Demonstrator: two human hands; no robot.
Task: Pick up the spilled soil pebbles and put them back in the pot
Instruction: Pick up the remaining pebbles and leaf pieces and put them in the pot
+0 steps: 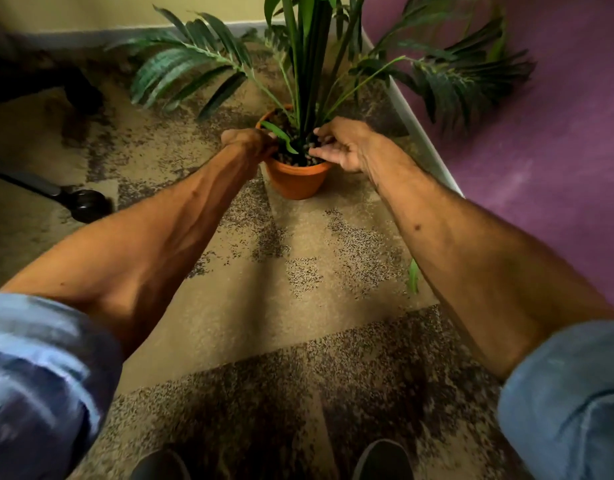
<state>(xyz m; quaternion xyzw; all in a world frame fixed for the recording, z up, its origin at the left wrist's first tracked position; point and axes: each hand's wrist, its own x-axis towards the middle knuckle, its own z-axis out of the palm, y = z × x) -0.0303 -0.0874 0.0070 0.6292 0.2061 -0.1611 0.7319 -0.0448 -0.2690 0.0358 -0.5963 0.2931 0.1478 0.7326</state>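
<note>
An orange pot (pixel 296 180) stands upright on the patterned carpet, with a green palm-like plant (pixel 307 57) rising from it. Brown pebbles (pixel 291 157) fill its top. My left hand (pixel 248 142) rests at the pot's left rim, fingers curled; what it holds is hidden. My right hand (pixel 347 145) reaches over the right rim, fingers spread and touching the pebbles beside the stems. I see no loose pebbles on the carpet that I can tell apart from its speckled pattern.
A purple wall (pixel 540 150) with a pale baseboard (pixel 419 133) runs along the right. A black chair base with a caster (pixel 85 204) lies at left. A fallen green leaf (pixel 413 276) sits on the carpet. My shoes (pixel 381 460) show at the bottom.
</note>
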